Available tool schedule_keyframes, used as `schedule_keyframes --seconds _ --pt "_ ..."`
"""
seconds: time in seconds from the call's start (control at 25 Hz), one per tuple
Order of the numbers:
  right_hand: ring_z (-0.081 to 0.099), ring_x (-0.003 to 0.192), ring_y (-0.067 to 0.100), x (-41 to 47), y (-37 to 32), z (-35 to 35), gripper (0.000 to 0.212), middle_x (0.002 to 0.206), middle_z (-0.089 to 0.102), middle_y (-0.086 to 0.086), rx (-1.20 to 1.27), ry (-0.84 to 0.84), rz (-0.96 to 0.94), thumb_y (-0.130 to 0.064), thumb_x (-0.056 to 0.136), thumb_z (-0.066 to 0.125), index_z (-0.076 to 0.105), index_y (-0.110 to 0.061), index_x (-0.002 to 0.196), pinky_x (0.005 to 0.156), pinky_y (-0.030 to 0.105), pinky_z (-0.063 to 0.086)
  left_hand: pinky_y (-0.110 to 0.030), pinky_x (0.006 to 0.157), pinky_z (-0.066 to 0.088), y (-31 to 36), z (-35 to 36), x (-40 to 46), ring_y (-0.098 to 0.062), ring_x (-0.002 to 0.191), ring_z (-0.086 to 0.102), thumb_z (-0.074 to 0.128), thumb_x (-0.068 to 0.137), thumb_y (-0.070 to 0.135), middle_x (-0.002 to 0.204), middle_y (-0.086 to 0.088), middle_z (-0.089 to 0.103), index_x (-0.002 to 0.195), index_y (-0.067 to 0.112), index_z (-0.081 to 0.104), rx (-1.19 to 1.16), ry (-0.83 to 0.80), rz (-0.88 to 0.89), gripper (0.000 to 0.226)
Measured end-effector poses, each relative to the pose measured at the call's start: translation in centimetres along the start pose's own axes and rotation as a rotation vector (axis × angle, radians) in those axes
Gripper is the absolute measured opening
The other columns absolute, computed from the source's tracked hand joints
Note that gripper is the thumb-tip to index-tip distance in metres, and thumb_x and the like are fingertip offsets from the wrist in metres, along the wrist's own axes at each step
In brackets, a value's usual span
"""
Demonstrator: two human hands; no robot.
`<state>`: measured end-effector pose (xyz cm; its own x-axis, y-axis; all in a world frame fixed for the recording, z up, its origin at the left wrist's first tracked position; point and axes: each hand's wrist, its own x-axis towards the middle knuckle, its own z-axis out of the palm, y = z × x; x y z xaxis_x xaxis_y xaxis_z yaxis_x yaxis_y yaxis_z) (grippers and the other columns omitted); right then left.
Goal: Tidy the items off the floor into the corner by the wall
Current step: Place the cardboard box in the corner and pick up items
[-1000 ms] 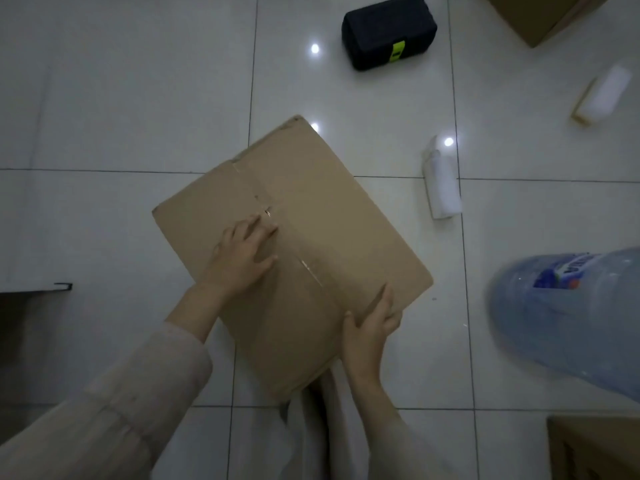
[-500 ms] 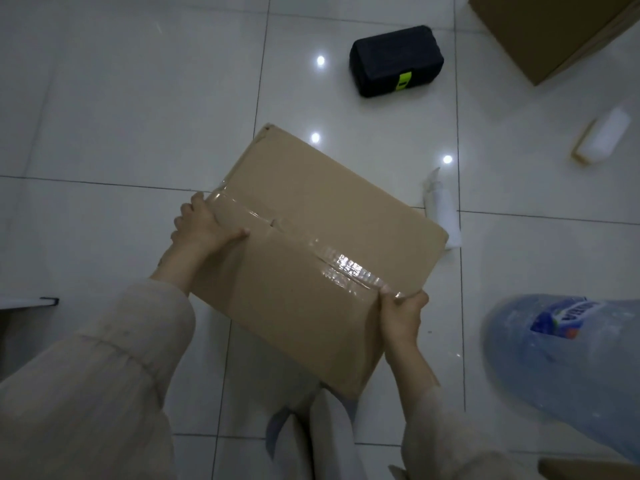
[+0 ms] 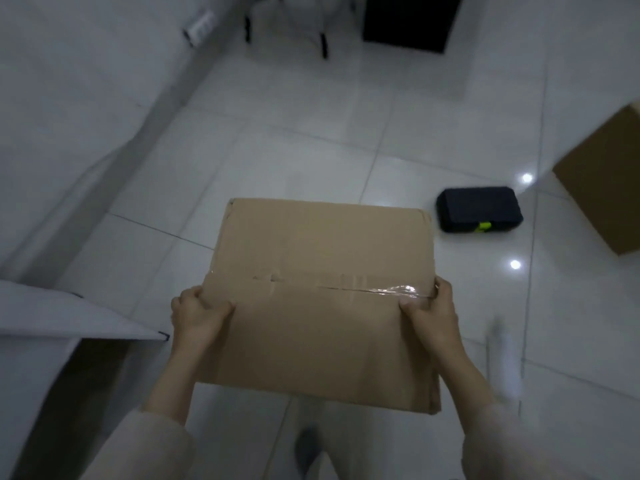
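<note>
A taped brown cardboard box (image 3: 322, 299) is held up off the white tiled floor, roughly level in front of me. My left hand (image 3: 197, 311) grips its left edge and my right hand (image 3: 431, 311) grips its right edge, both at the tape seam. A black case (image 3: 479, 213) with a green clasp lies on the floor to the right beyond the box. A white bottle (image 3: 500, 362), blurred, lies on the floor at the lower right.
A white wall (image 3: 69, 98) runs along the left and meets the floor. A white panel edge (image 3: 79, 320) juts in at lower left. Another cardboard box (image 3: 606, 181) sits at the right edge. A dark cabinet (image 3: 408, 19) and chair legs (image 3: 322, 39) stand at the back.
The box has been lifted off the floor and turned square to me, with both hands moved to its side edges. The view has swung up and left; the water jug is out of sight.
</note>
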<state>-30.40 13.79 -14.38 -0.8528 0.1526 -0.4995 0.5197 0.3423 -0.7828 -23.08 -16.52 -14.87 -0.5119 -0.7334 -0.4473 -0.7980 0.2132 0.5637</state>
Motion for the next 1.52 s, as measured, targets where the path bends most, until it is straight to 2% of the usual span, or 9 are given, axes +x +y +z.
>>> schedule_keyframes --seconds 0.24,0.4,0.72,0.84,0.92,1.04,1.16,1.28,1.52 --pt "0.046 0.094 0.016 4.8 -20.5 10.1 0.058 0.122 0.055 0.007 -0.095 -0.208 -0.265 -0.007 0.082 0.059 0.034 -0.018 0.133 0.079 0.023 0.034 -0.049 0.09 0.05 5.9 -12.1 6.5 -0.036 0.1 0.057 0.069 0.054 0.051 0.122 -0.02 0.052 0.118 0.007 0.054 -0.308 0.22 -0.158 0.079" --pt "0.045 0.086 0.012 6.8 -32.3 18.3 0.057 0.107 0.047 -0.004 -0.153 -0.355 -0.415 -0.003 0.084 0.055 0.031 -0.016 0.134 0.056 0.008 0.031 -0.046 0.093 0.045 9.5 -18.3 12.1 -0.041 0.115 0.044 0.07 0.077 0.026 0.133 -0.027 0.033 0.123 -0.003 0.047 -0.459 0.375 -0.249 0.059" --pt "0.05 0.094 0.016 12.4 -45.6 35.5 0.066 0.095 0.05 -0.015 -0.263 -0.632 -0.54 0.013 0.078 0.038 0.036 -0.026 0.131 0.065 0.015 0.038 -0.049 0.103 0.034 10.8 -23.3 23.4 -0.041 0.13 0.025 0.075 0.073 0.031 0.14 -0.03 0.022 0.133 -0.015 0.023 -0.569 0.532 -0.555 0.092" --pt "0.048 0.099 0.018 13.9 -47.9 41.8 0.068 0.1 0.049 -0.011 -0.35 -0.745 -0.538 0.014 0.075 0.034 0.035 -0.024 0.132 0.075 0.026 0.043 -0.046 0.107 0.029 9.9 -25.1 27.3 -0.041 0.133 0.024 0.075 0.072 0.033 0.14 -0.034 0.024 0.133 -0.017 0.024 -0.59 0.585 -0.664 0.094" --pt "0.048 0.101 0.021 14.6 -48.8 46.9 0.067 0.102 0.047 -0.008 -0.413 -0.822 -0.547 0.012 0.076 0.035 0.033 -0.022 0.134 0.081 0.035 0.043 -0.04 0.106 0.026 8.0 -25.6 29.9 -0.042 0.13 0.029 0.071 0.071 0.047 0.136 -0.036 0.034 0.125 -0.013 0.044 -0.573 0.55 -0.714 0.086" --pt "0.048 0.101 0.023 15.4 -49.2 55.0 0.064 0.094 0.045 -0.016 -0.474 -0.916 -0.517 0.009 0.077 0.035 0.032 -0.021 0.133 0.085 0.043 0.047 -0.044 0.107 0.034 2.2 -24.6 34.5 -0.039 0.116 0.048 0.06 0.036 0.073 0.116 -0.024 0.061 0.104 0.003 0.065 -0.594 0.585 -0.779 0.097" --pt "0.048 0.1 0.023 16.2 -48.0 62.6 0.062 0.092 0.043 -0.02 -0.525 -0.956 -0.479 0.009 0.078 0.035 0.032 -0.02 0.132 0.084 0.04 0.046 -0.052 0.1 0.041 -2.3 -24.1 39.2 -0.04 0.111 0.053 0.068 0.041 0.062 0.109 -0.018 0.067 0.1 0.011 0.066 -0.645 0.584 -0.818 0.078" --pt "0.047 0.099 0.024 17.8 -46.0 68.7 0.059 0.091 0.045 -0.014 -0.538 -0.961 -0.44 0.01 0.077 0.035 0.035 -0.017 0.13 0.081 0.037 0.043 -0.045 0.093 0.046 -1.8 -25.9 42.7 -0.038 0.106 0.057 0.08 0.059 0.037 0.111 -0.022 0.064 0.103 0.004 0.064 -0.679 0.636 -0.818 0.057" --pt "0.048 0.097 0.023 21.1 -40.4 77.8 0.074 0.097 0.049 -0.009 -0.63 -1.018 -0.386 -0.016 0.059 0.035 0.03 -0.013 0.133 0.082 0.037 0.04 -0.039 0.086 0.045 -6.9 -23.7 49.5 -0.039 0.111 0.053 0.072 0.076 0.017 0.131 -0.024 0.049 0.13 0.002 0.043 -0.685 0.675 -0.873 0.063"
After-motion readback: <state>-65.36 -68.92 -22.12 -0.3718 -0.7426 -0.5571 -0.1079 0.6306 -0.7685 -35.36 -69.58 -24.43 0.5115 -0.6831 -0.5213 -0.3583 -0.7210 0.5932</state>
